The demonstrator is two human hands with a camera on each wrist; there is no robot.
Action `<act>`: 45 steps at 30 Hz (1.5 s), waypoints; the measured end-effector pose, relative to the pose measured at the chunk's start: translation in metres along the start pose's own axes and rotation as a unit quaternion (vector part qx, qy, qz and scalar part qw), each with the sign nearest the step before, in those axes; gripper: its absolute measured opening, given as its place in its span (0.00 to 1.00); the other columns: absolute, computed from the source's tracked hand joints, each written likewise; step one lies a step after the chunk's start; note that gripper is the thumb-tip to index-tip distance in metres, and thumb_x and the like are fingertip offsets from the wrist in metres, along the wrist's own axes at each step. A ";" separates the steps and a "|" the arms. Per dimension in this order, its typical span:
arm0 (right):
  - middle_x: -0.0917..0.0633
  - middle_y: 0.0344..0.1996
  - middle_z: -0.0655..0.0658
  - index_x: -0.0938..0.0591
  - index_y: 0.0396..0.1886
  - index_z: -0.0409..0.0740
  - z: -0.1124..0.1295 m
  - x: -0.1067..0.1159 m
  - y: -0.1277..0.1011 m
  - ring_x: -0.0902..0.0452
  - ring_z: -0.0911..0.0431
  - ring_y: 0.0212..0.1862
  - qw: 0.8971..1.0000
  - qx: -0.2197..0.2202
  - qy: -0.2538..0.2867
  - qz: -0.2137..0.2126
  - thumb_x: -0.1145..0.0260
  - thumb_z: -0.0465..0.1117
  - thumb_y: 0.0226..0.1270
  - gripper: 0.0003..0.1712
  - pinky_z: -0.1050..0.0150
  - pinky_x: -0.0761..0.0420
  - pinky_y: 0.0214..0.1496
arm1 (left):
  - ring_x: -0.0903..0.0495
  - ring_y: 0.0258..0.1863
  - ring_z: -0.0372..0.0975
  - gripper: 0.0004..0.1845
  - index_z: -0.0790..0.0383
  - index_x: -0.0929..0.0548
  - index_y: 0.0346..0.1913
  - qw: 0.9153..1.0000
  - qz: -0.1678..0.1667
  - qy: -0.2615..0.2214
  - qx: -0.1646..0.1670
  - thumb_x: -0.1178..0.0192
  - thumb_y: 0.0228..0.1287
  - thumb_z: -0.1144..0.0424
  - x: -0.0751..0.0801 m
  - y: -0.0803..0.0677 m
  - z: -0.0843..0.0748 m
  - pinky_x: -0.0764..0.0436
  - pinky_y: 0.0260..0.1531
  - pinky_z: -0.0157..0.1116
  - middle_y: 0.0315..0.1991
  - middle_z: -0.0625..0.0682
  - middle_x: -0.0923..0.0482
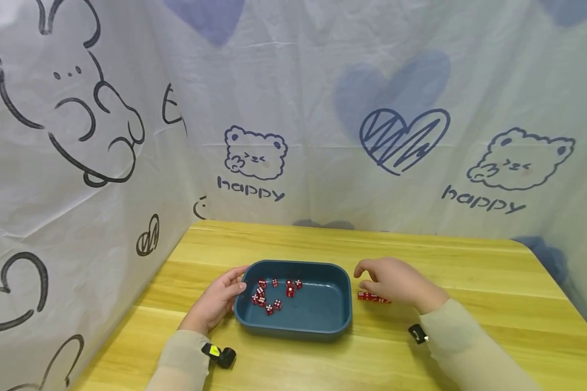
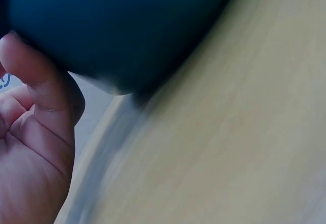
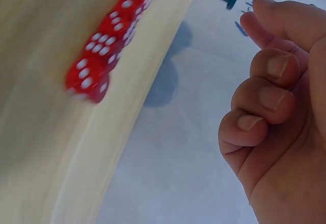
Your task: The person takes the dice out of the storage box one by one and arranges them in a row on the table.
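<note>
A dark teal rectangular tray (image 1: 303,326) sits on the wooden table, several red dice with white pips (image 1: 261,296) scattered mostly in its left half. My left hand (image 1: 217,298) grips the tray's left end, thumb over the rim and fingers along the outside; in the left wrist view the thumb (image 2: 43,76) lies against the tray wall. To the right of the tray, my right hand (image 1: 391,279) hovers by a short row of red dice (image 3: 109,43). Its thumb and index finger are bent and apart, the other fingers are curled in, and nothing shows between them.
The pale yellow wooden table (image 1: 420,250) ends against a white cloth (image 1: 318,179) printed with hearts and bears, which hangs behind. Another cloth side (image 1: 102,217) rises along the left. A black wrist camera (image 1: 220,355) is strapped at the left sleeve.
</note>
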State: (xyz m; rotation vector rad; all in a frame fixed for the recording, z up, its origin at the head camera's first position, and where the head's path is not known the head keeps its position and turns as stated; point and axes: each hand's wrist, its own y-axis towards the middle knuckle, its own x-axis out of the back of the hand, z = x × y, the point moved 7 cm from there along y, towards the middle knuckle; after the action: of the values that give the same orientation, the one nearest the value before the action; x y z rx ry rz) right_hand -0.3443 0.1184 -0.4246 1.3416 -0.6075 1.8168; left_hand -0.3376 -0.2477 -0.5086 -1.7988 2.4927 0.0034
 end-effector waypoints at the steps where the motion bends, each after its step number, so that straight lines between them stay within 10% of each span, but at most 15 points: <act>1: 0.29 0.19 0.56 0.16 0.47 0.56 0.003 0.000 0.002 0.35 0.61 0.21 1.000 0.004 -0.001 -0.002 0.31 0.44 0.68 0.09 0.63 0.31 0.26 | 0.21 0.43 0.42 0.28 0.71 0.42 0.76 1.000 -0.001 0.000 0.000 0.52 0.78 0.71 0.000 0.000 0.000 0.18 0.32 0.32 0.57 0.72 0.31; 28: 0.20 0.29 0.59 0.15 0.50 0.57 0.058 -0.013 0.042 0.26 0.61 0.28 0.999 0.009 0.005 0.040 0.32 0.48 0.70 0.11 0.63 0.22 0.36 | 0.21 0.40 0.41 0.28 0.71 0.42 0.76 1.000 0.007 0.002 -0.003 0.52 0.78 0.71 0.001 0.000 0.002 0.19 0.28 0.31 0.56 0.71 0.31; 45: 0.15 0.43 0.56 0.14 0.50 0.54 0.100 -0.023 0.077 0.24 0.61 0.37 0.994 0.084 -0.045 0.058 0.34 0.47 0.71 0.11 0.58 0.19 0.47 | 0.20 0.41 0.42 0.28 0.71 0.42 0.76 1.000 0.006 0.000 -0.006 0.51 0.78 0.70 0.001 0.000 0.001 0.18 0.29 0.32 0.54 0.69 0.29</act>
State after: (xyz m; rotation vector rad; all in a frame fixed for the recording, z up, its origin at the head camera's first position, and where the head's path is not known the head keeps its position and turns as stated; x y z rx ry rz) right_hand -0.3468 -0.0089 -0.4084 1.5351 -0.6008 1.9451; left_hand -0.3380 -0.2487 -0.5094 -1.7886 2.5099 0.0194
